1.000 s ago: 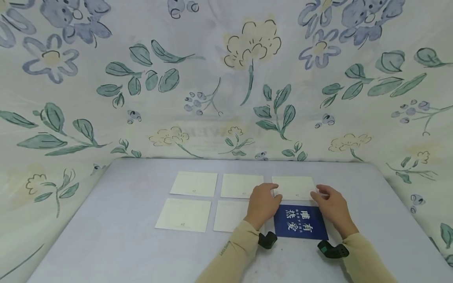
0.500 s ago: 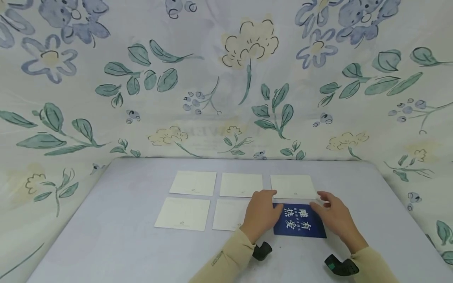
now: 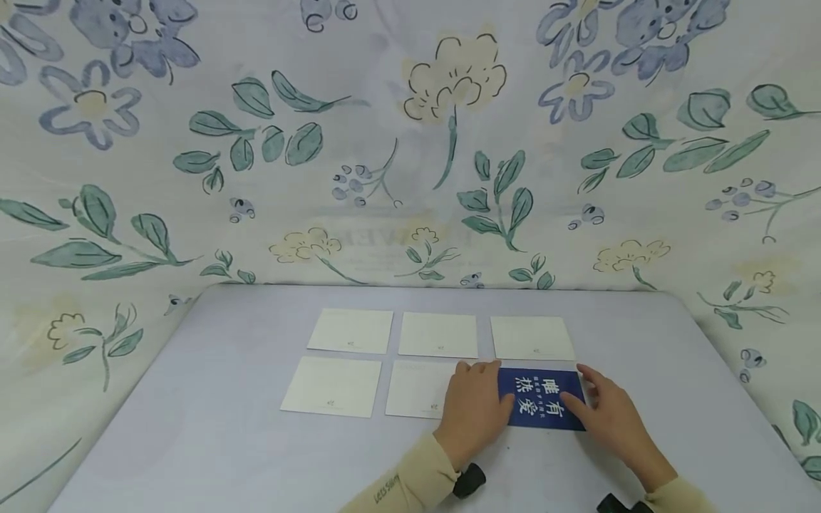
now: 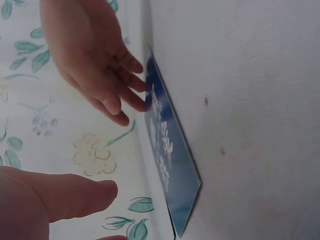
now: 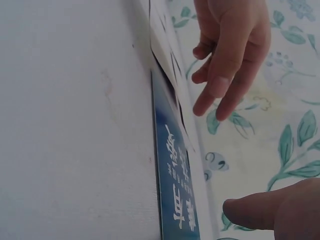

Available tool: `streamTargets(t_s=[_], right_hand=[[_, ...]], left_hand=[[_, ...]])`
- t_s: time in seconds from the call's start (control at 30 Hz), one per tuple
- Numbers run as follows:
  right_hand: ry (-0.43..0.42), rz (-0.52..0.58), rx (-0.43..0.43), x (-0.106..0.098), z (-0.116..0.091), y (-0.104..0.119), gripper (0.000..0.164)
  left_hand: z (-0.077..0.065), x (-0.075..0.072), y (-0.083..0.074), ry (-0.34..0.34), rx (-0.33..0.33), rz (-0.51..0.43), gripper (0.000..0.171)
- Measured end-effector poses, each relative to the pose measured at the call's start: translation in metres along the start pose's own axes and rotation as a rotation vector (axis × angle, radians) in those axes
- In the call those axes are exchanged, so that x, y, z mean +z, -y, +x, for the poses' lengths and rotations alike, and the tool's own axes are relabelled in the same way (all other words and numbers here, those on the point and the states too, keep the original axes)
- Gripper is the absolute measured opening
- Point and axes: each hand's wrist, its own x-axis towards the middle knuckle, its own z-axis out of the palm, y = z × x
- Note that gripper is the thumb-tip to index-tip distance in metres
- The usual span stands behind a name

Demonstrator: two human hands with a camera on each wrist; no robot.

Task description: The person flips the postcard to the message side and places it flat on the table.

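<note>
A dark blue card (image 3: pixel 535 410) with white characters lies flat at the near right of the white cards. My left hand (image 3: pixel 473 407) is over its left edge, fingers loosely bent and thumb toward the card. At the right edge is my right hand (image 3: pixel 612 420), its thumb reaching over the card in the head view. The left wrist view has the right hand (image 4: pixel 92 55) with fingertips close to the card (image 4: pixel 175 185); contact is hard to tell. In the right wrist view, the left hand (image 5: pixel 235 50) appears above the table, near the card's far end.
White cards make a back row, left (image 3: pixel 350 330), middle (image 3: pixel 438 335) and right (image 3: pixel 534 338). Two more, left (image 3: pixel 331 386) and middle (image 3: pixel 413 388), lie in front; my left hand partly covers the middle one. A floral cloth (image 3: pixel 385 142) rises behind the pale table (image 3: pixel 212 399).
Both hands have drawn back toward the person, from beside the back right white card to the blue card's sides. The cards look unmoved on the table.
</note>
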Motion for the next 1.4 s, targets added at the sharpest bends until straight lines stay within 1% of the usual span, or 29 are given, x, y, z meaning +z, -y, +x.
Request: streamTargets(t_s=[0.07, 0.23, 0.43, 0.57, 0.7, 0.8, 0.87, 1.03, 1.23, 1.4], right_hand=[[-0.01, -0.014, -0.005, 0.002, -0.002, 0.001, 0.068], [-0.025, -0.026, 0.017, 0.006, -0.005, 0.003, 0.067], [-0.016, -0.001, 0.005, 0.009, -0.007, 0.002, 0.066], [-0.022, 0.019, 0.014, 0.01, -0.008, 0.002, 0.065], [-0.04, 0.041, 0.064, 0.012, -0.008, 0.002, 0.064], [-0.058, 0.059, 0.12, 0.015, -0.008, 0.001, 0.061], [-0.07, 0.069, 0.135, 0.015, -0.007, 0.0, 0.058], [-0.131, 0.111, 0.118, 0.015, -0.004, -0.003, 0.048], [-0.208, 0.212, 0.103, 0.012, -0.004, -0.005, 0.04], [-0.277, 0.243, 0.085, 0.011, -0.004, -0.006, 0.04]], left_hand=[[-0.002, 0.002, 0.0, 0.011, 0.004, 0.01, 0.045], [-0.005, 0.006, -0.002, 0.049, -0.004, 0.007, 0.046], [-0.01, 0.01, -0.005, 0.086, 0.0, 0.004, 0.046], [-0.013, 0.012, -0.008, 0.101, 0.012, 0.015, 0.045], [-0.014, 0.012, -0.008, 0.089, 0.007, -0.011, 0.044], [-0.014, 0.013, -0.007, 0.068, -0.005, -0.063, 0.044], [-0.014, 0.013, -0.006, 0.047, -0.011, -0.094, 0.043], [-0.012, 0.01, -0.005, -0.005, -0.017, -0.156, 0.04], [-0.01, 0.008, -0.002, -0.024, -0.048, -0.253, 0.037], [-0.01, 0.004, -0.001, -0.051, -0.043, -0.271, 0.034]])
